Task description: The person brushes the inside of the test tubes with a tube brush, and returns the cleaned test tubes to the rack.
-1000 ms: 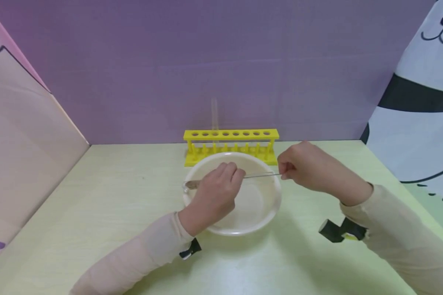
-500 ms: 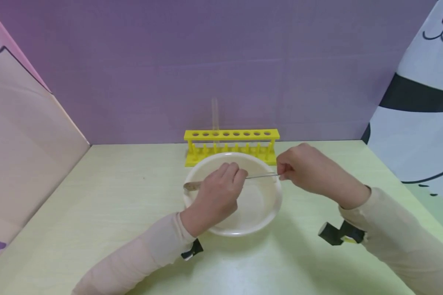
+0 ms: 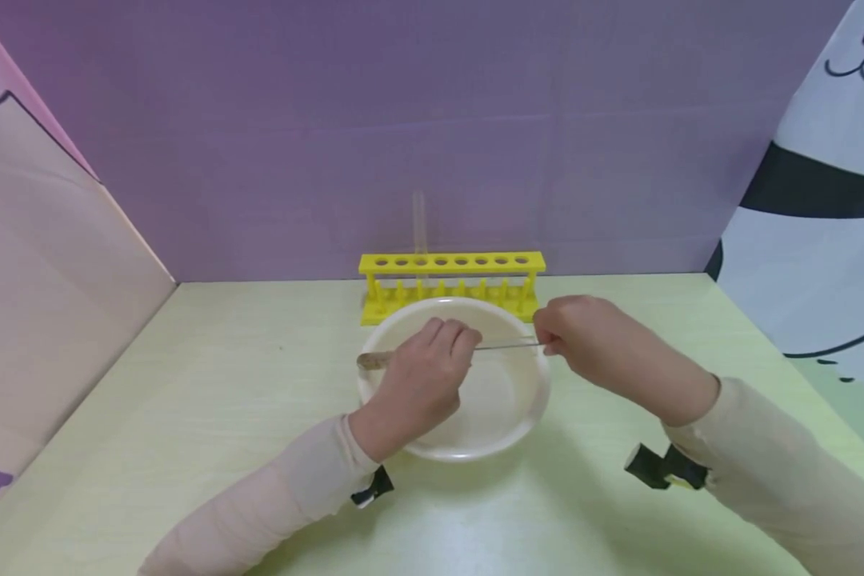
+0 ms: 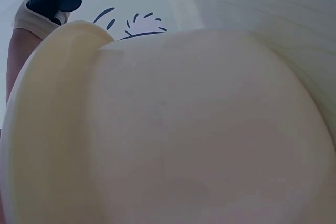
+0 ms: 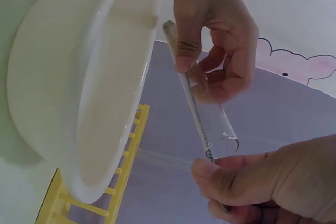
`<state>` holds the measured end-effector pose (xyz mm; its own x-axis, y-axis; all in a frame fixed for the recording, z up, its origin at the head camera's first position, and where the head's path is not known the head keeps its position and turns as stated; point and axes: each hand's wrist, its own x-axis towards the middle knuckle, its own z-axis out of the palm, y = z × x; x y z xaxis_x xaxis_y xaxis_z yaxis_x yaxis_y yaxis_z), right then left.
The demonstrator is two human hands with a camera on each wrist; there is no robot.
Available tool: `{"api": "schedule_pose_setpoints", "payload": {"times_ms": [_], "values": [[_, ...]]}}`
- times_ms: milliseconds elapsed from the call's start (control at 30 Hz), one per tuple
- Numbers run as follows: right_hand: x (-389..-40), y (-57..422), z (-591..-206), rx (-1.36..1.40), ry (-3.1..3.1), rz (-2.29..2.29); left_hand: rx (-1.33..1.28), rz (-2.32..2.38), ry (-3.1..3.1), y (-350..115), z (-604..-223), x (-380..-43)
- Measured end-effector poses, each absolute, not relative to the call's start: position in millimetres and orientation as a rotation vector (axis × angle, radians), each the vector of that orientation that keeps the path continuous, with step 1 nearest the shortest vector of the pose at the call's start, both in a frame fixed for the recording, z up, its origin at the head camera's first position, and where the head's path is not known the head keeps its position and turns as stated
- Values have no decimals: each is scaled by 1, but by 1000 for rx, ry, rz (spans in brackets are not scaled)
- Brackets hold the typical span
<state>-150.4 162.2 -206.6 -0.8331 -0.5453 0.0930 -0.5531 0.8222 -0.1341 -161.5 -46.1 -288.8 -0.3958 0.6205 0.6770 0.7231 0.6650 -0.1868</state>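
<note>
Plain purple backdrop (image 3: 432,120), pale greenish tabletop (image 3: 223,384), pinkish panel (image 3: 50,264) at left, cartoon-printed panel (image 3: 821,272) at right

Two test tubes (image 5: 216,121) (image 3: 419,220), one brush (image 5: 194,103), one basin (image 3: 493,400), one rack (image 3: 450,263)

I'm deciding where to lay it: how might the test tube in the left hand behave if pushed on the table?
The test tube would likely roll easily, since its mouth looks round. It's probably fragile, as it looks clear, thin and glassy. The brush sticking out of it could make it roll unevenly.
</note>
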Motion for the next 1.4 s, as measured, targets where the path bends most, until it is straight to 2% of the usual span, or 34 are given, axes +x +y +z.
{"api": "schedule_pose_setpoints", "payload": {"times_ms": [233,1400], "values": [[-149,165,-209,940,-2883,149,-1017,-127,-2127,-47,-287,-163],[-144,161,-214,859,-2892,-7,-1035,-87,-2191,-56,-290,-162]]}}
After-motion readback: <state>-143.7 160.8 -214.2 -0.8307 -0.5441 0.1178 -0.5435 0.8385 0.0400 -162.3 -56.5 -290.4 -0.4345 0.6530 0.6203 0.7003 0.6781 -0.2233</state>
